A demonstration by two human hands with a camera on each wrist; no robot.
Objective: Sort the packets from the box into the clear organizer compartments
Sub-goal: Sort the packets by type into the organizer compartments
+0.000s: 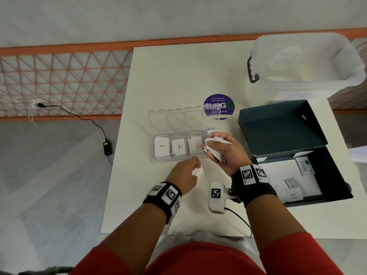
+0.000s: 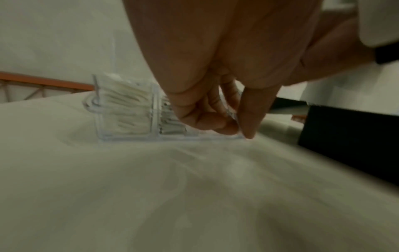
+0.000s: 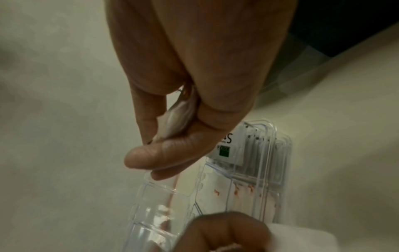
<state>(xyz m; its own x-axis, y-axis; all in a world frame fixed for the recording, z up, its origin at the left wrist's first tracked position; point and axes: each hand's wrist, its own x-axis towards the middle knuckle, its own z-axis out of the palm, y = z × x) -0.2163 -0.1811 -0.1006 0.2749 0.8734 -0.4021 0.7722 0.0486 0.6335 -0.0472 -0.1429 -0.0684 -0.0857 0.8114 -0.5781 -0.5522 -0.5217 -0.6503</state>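
Right hand, clamped on a fan of packets, hovers over the right end of the clear organizer, long axis left-right on the desk; left hand, fingers loosely curled, sits at its near edge.

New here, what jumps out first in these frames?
The right hand holds a bunch of white packets over the right end of the clear organizer at mid-table. Its compartments already hold packets, and the dark box stands open at the right with more inside.
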